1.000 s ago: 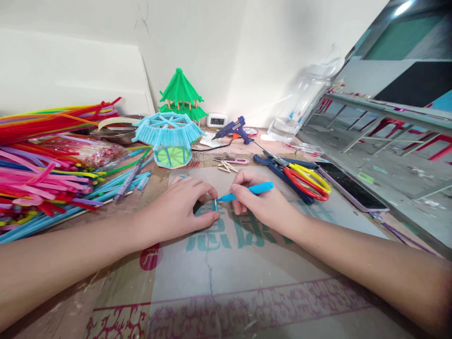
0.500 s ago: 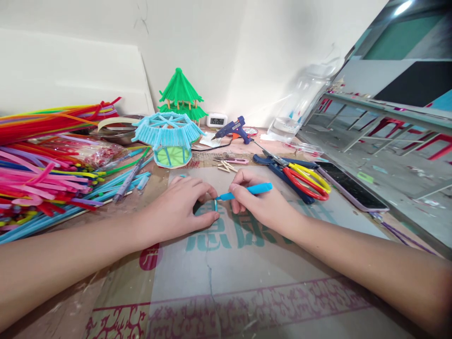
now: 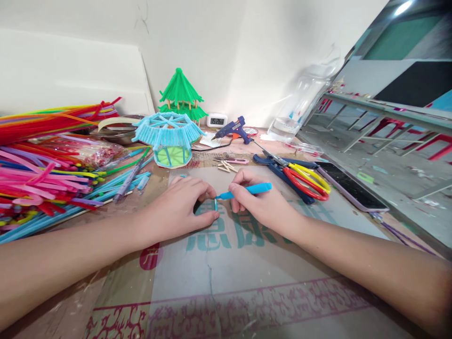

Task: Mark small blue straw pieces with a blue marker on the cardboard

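Blue felt-tip pen (image 3: 254, 189) lies in the grasp of my right hand (image 3: 256, 202), its fingers closed round the barrel. The pen's tip points left and meets the top end of a short stick (image 3: 215, 205), pale with blue on it. Thumb and forefinger of my left hand (image 3: 187, 202) pinch that stick against the sheet. Behind the hands stands a light-blue pipe-cleaner pavilion (image 3: 167, 134) with a green floor. Several bare wooden sticks (image 3: 226, 166) lie just beyond my right hand.
Bundles of pipe cleaners (image 3: 42, 181) fill the left side. A green-roofed model (image 3: 179, 92), a clock (image 3: 216, 120) and a glue gun (image 3: 231, 128) stand at the back. Red-and-yellow-handled scissors (image 3: 306, 181), a phone (image 3: 351, 185) and a clear jug (image 3: 294, 108) are to the right.
Hardly anything differs. The pen and both hands keep nearly the same place, with only a very slight shift of the pen at the stick's end.
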The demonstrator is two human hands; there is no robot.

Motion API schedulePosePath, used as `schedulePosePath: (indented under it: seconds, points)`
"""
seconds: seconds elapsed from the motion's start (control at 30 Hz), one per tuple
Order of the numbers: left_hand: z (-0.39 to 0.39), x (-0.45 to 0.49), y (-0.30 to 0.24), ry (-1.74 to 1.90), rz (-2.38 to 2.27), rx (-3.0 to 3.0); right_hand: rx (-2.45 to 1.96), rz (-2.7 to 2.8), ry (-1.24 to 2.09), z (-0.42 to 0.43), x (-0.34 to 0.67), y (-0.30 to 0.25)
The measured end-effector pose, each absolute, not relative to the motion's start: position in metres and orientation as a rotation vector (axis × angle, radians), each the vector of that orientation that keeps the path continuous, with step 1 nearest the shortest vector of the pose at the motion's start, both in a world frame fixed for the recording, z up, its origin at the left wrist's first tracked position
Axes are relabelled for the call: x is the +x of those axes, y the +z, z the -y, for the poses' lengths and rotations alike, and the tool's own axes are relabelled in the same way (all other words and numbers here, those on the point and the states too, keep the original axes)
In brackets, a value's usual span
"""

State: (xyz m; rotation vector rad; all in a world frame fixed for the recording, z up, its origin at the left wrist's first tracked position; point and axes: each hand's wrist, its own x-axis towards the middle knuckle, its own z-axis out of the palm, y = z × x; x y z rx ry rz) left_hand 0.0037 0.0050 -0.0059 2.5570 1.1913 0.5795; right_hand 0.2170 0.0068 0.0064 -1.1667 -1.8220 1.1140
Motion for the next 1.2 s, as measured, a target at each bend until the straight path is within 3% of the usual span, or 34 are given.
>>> schedulePosePath:
  seconds: [1.2]
  points:
    - [-0.0045, 0.0042, -0.0038, 0.55, -1.18, 2.565, -1.179, 1.826, 1.109, -0.0049, 0.2172, 0.0095]
